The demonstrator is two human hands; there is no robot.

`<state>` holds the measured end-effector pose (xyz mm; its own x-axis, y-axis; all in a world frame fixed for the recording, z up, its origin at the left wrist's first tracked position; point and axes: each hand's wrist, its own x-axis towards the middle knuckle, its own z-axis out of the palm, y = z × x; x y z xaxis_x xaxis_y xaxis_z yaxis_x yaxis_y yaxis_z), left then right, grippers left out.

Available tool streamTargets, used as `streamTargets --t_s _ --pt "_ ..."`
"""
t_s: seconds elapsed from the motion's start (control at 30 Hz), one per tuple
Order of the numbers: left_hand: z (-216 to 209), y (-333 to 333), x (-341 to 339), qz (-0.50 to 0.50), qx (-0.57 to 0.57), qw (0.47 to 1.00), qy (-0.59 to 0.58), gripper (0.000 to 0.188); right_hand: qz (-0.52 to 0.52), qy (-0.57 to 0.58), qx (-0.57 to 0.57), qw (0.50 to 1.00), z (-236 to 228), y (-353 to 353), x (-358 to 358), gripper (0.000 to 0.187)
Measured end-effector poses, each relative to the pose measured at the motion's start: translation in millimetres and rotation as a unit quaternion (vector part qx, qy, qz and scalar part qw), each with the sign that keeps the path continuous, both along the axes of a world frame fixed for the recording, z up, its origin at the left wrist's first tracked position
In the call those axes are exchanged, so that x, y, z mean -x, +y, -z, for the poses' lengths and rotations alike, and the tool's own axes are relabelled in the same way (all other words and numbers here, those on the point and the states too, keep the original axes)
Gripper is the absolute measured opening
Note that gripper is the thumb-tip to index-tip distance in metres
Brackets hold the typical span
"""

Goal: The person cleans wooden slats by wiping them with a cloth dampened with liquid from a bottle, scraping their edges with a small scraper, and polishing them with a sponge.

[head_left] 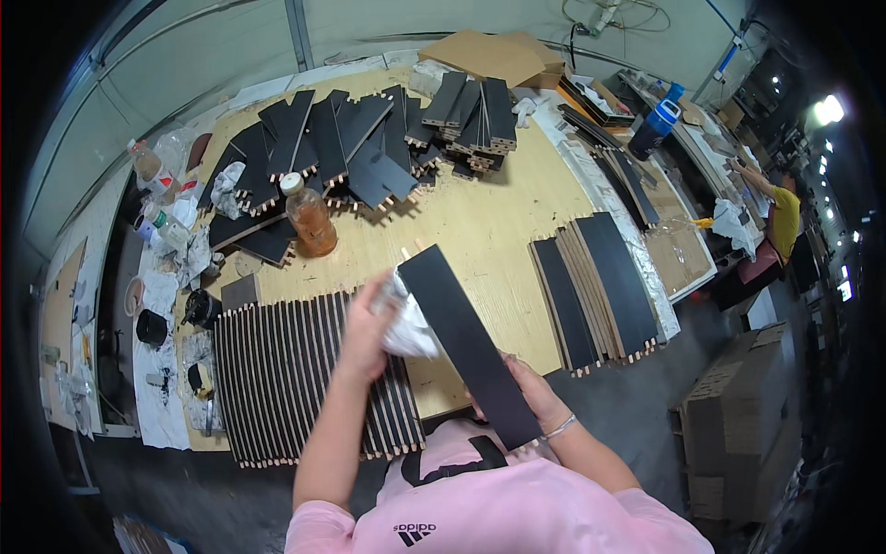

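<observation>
One wide fisheye here, riding on the person's head, left of a pair, and it's pitched down and forward! The pink shirt (535, 499) fills the near edge, the long dark board (471, 346) sits close below the lens, and the counter (517, 203) spreads across the middle! Far side, it reaches the pale wall (388, 18); far right, distant lights (829, 110), straight edges bowing toward the rim!
</observation>
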<state>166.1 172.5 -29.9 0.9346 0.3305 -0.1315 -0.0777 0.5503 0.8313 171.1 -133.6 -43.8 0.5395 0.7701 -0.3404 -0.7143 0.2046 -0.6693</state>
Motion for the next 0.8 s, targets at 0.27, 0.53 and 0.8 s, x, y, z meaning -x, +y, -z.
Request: streamTargets --t_s 0.27,0.53,0.8 --pt "-11.7 -46.7 23.3 -0.030 -0.052 0.998 -0.023 0.037 0.037 -0.386 0.190 0.902 -18.3 17.7 12.7 0.068" --pt "-21.8 -4.7 11.0 -0.075 -0.054 0.994 -0.058 0.039 0.067 -0.080 0.128 0.986 -8.5 4.9 8.5 0.051" --pt "-1.7 -123.0 28.5 0.038 -0.561 0.769 -0.305 0.061 0.243 0.136 0.005 0.960 22.0 14.4 -23.6 0.076"
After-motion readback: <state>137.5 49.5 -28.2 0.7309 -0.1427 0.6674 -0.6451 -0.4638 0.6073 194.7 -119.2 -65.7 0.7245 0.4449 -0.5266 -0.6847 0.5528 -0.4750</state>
